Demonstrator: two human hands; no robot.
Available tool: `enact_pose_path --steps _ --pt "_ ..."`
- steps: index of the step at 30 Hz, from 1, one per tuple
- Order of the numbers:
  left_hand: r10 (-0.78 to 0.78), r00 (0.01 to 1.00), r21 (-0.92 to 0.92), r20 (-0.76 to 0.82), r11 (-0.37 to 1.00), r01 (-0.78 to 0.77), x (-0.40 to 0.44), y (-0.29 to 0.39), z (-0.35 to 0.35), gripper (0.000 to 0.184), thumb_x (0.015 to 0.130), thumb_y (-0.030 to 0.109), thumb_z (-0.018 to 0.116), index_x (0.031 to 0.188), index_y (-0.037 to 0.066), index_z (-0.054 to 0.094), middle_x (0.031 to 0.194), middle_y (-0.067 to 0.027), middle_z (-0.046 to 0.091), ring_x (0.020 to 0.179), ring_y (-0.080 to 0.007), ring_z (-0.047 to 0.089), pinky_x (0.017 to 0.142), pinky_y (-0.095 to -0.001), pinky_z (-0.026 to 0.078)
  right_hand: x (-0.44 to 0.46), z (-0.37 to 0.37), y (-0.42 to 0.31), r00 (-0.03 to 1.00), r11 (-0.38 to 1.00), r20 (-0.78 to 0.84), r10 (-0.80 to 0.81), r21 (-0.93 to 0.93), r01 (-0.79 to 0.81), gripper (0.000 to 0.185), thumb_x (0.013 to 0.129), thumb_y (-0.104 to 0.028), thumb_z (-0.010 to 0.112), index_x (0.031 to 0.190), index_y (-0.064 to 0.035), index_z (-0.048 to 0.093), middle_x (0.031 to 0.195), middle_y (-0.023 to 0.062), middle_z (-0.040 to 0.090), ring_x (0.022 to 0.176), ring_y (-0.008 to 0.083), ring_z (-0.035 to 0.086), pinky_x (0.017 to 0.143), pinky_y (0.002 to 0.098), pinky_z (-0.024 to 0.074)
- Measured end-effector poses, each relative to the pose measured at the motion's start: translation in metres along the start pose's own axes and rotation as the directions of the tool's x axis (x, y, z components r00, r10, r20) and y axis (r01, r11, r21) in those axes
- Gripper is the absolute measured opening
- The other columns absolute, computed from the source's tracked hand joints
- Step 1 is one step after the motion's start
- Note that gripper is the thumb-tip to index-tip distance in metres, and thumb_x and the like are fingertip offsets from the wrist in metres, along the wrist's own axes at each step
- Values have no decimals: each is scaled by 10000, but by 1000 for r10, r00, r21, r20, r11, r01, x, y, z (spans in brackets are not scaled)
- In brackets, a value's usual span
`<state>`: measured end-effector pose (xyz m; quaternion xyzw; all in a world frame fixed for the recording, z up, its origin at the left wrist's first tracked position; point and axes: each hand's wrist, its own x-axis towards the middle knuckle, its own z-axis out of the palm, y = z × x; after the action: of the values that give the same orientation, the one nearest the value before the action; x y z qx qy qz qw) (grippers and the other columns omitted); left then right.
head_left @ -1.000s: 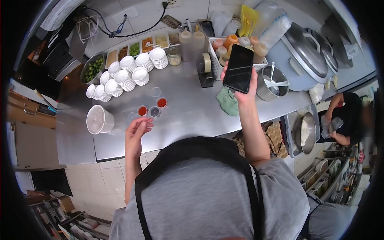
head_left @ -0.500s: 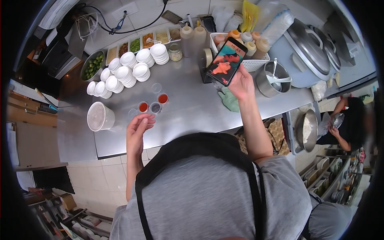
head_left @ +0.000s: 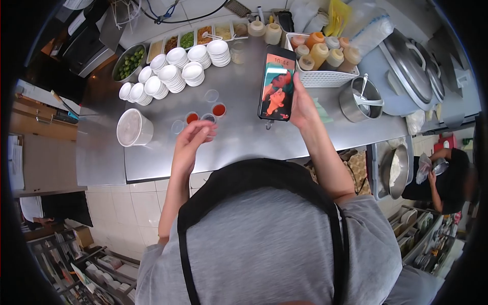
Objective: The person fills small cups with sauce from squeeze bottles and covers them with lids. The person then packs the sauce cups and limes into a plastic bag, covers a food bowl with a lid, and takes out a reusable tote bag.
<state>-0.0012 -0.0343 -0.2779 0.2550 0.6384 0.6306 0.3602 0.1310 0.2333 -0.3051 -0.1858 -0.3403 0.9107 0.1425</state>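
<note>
My right hand [head_left: 303, 105] grips a smartphone [head_left: 277, 94] by its right edge, screen facing up and lit with the time and a coloured picture. Over the near part of the steel counter, my left hand [head_left: 190, 144] hovers with loosely bent fingers, and nothing shows in it. Just beyond its fingertips stand small clear cups: one with red sauce [head_left: 219, 110], another red one [head_left: 192, 117], and a dark one [head_left: 208, 117] partly hidden by the fingers. Clear round lids [head_left: 211, 95] lie near them.
Stacks of white small dishes [head_left: 170, 73] and a white tub [head_left: 134, 128] stand to the left. Behind are topping trays [head_left: 187, 39]. A white basket [head_left: 325, 77] of squeeze bottles and a steel pot [head_left: 360, 101] stand right. Another person [head_left: 439, 178] works at far right.
The phone has turned more upright and shifted slightly left and down, still in my right hand. My left hand has moved slightly right and up relative to the cups, as the view tilted.
</note>
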Motion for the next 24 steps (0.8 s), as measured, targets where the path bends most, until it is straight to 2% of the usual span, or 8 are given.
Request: enact_pose_path --steps 1,6,8,10,17,20,22,24 --pt "2 998 25 67 1000 -4 6 0 3 292 875 196 488 1111 27 519 1059 -105 571 893 -182 558 772 -291 438 -3 11 1 1000 997 -14 -4 -76 3 585 889 -534 265 1260 -86 327 1210 81 468 1063 217 509 895 394 419" --pt "-100 966 -74 237 990 120 35 2 43 462 891 274 463 1280 49 359 1169 -112 503 963 -208 543 747 -342 491 -10 34 12 989 997 -144 33 -65 -42 608 888 -526 293 1288 -69 284 1242 100 438 1143 233 444 946 402 368" --pt "-138 951 -130 277 975 179 47 5 58 514 899 318 438 1319 56 300 1191 -119 483 988 -220 538 728 -369 514 -18 46 12 996 998 -86 -20 -67 15 555 894 -524 283 1271 -121 346 1200 69 466 1077 176 465 817 373 414" --pt "-177 880 -399 440 840 369 58 13 70 532 904 395 379 1325 82 289 1192 -120 476 1023 -239 525 678 -419 536 -21 47 16 995 997 -89 -41 -73 35 541 897 -506 295 1263 -113 356 1192 72 472 1077 182 467 823 374 416" --pt "-186 692 -305 698 797 522 78 16 91 543 906 426 347 1324 84 295 1229 -109 437 1070 -227 495 706 -454 520 -47 31 4 976 981 -100 -194 -13 194 418 905 -375 357 1168 -52 391 1090 112 524 990 225 545 849 376 446" --pt "-220 757 -146 616 912 383 81 41 111 577 907 461 306 1325 64 285 1263 -126 412 1122 -232 457 842 -466 452 -71 18 -6 956 974 -193 -222 4 227 394 899 -385 360 1103 -57 435 1015 113 555 942 219 564 812 373 465" --pt "69 835 -121 545 993 -3 86 69 122 636 904 503 240 1328 30 265 1322 -154 347 1209 -265 363 975 -447 326 -86 4 -10 899 943 -286 -331 -69 325 424 895 -408 358 1083 -44 468 940 109 588 915 228 576 812 374 463" --pt "210 660 -484 722 834 265 77 111 138 720 889 548 192 1333 -19 213 1366 -215 246 1275 -309 246 1035 -425 233 -94 -31 -6 793 883 -402 -458 -108 456 470 895 -420 353 1138 -29 447 1004 117 577 932 235 571 832 374 449"
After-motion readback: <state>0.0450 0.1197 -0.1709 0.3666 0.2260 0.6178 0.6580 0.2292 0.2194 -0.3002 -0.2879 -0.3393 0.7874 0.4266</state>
